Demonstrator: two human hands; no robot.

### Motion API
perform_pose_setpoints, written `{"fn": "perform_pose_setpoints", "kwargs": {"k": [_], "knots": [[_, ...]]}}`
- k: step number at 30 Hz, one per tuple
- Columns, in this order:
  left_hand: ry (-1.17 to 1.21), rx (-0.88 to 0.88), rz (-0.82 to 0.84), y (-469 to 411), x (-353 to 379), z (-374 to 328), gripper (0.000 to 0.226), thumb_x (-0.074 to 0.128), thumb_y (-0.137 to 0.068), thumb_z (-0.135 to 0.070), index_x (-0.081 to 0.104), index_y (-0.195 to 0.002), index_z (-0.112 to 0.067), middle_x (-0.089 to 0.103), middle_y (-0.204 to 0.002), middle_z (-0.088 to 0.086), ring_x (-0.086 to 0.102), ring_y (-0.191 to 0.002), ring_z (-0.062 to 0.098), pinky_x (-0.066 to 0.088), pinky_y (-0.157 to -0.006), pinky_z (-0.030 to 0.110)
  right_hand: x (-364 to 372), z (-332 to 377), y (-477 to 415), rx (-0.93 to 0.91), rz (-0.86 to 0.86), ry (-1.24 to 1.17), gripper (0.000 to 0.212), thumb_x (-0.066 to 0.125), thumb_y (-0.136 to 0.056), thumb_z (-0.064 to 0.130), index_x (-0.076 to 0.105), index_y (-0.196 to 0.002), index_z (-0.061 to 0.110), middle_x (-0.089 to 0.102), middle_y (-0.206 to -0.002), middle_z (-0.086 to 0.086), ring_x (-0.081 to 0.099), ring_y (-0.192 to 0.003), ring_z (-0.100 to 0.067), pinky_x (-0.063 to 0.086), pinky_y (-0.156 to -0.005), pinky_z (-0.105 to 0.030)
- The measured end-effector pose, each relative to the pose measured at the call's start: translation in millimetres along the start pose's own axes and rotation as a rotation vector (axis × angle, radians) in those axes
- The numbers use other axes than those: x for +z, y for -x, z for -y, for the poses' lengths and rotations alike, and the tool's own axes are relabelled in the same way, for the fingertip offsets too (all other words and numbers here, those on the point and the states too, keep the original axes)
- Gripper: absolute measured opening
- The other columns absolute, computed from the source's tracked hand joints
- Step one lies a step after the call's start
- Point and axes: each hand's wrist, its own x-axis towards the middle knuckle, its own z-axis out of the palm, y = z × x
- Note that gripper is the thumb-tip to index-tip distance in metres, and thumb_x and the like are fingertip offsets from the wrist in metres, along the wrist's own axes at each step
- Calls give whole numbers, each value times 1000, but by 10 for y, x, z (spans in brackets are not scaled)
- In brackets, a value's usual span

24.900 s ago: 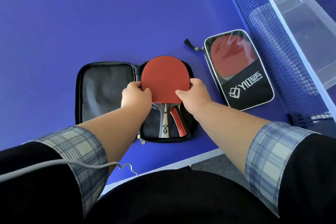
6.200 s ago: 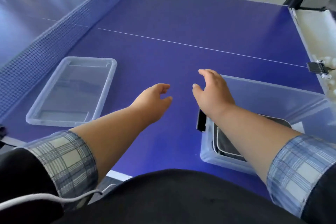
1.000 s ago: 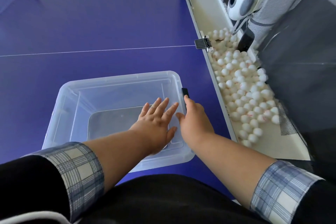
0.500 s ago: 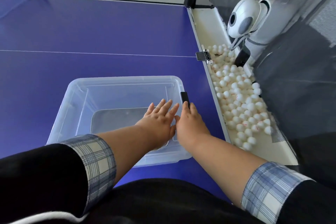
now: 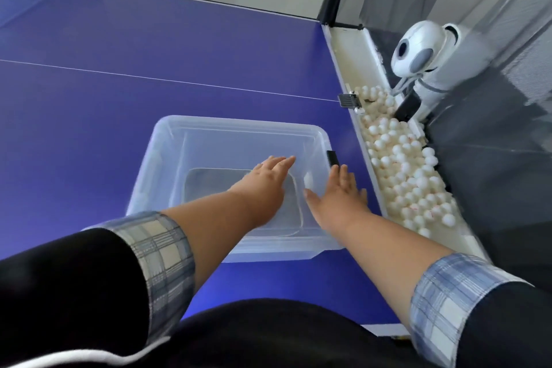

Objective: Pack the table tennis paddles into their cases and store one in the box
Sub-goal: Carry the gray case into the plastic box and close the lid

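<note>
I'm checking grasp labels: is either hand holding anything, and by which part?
Nothing is held. The left hand and the right hand lie open, fingers straight, on top of the clear box.

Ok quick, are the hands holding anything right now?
Left hand: open, fingers straight, over the clear box, holding nothing.
Right hand: open, flat by the box's right edge, holding nothing.

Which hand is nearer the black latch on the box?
Right. The right hand reaches almost to the black latch; the left hand lies flat over the clear box, farther left.
</note>
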Motion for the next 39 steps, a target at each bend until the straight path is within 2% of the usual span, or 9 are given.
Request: {"fn": "perform_pose_setpoints", "kwargs": {"k": [5,9,11,14,16,19,25,30,39], "knots": [[-174,-264,-179,722,-386,907,61,39,-99,-32,16,-155,-27,20,-162,-1,6,-151,22,2,-122,42,90,634,131,-146,-213,67,82,38,-98,55,5,-161,15,-14,-169,-9,-13,-155,-29,1,-122,-57],[-213,-547,-212,1064,-649,1395,68,34,-99,-45,3,-156,-25,2,-165,2,-1,-151,27,1,-120,49,190,1538,369,-377,-134,66,78,36,-101,56,4,-162,21,-15,-170,-5,-17,-155,-28,-3,-123,-55],[49,-701,-195,1126,-766,1519,82,45,-93,-53,2,-156,-23,12,-163,5,20,-147,31,23,-115,49,221,1990,421,-426,-90,33,76,36,-101,57,6,-162,22,-13,-170,-4,-17,-155,-26,-3,-123,-54],[589,-857,-122,1152,-848,1548,91,62,-81,-61,19,-152,-22,52,-134,-1,58,-111,24,49,-81,40,247,2421,407,-437,-53,-29,72,38,-102,54,12,-161,24,-8,-171,-2,-13,-156,-23,-2,-124,-53],[683,-812,-98,1207,-877,1636,69,64,-73,-66,48,-124,-22,64,-99,-7,63,-83,13,48,-60,33,299,2678,343,-405,-40,-43,69,38,-102,54,16,-161,26,-5,-171,-1,-10,-156,-23,0,-124,-54],[741,-659,-150,1195,-837,1790,47,66,-69,-63,60,-95,-24,73,-84,-4,71,-75,17,57,-62,36,401,2860,231,-352,-80,-9,64,33,-102,56,22,-159,29,1,-171,2,-5,-157,-22,0,-123,-56],[951,-545,-126,1013,-805,1900,51,69,-68,-50,55,-111,-26,72,-93,-3,71,-80,14,59,-66,32,539,2815,121,-373,-176,-27,49,33,-108,34,35,-156,27,22,-168,3,9,-156,-22,8,-122,-51],[1183,-832,-93,772,-996,1949,57,36,-83,-71,59,-114,-28,71,-101,-4,69,-91,24,56,-82,42,573,2830,159,-284,-227,-116,54,36,-106,36,30,-158,21,8,-170,-8,10,-156,-25,8,-123,-48],[1031,-797,-58,615,-1023,1831,48,35,-95,-62,58,-109,-23,68,-93,3,63,-69,21,46,-51,27,588,2815,79,-200,-185,-17,59,22,-105,43,17,-161,25,2,-171,-3,-2,-157,-23,-2,-123,-51]]}}
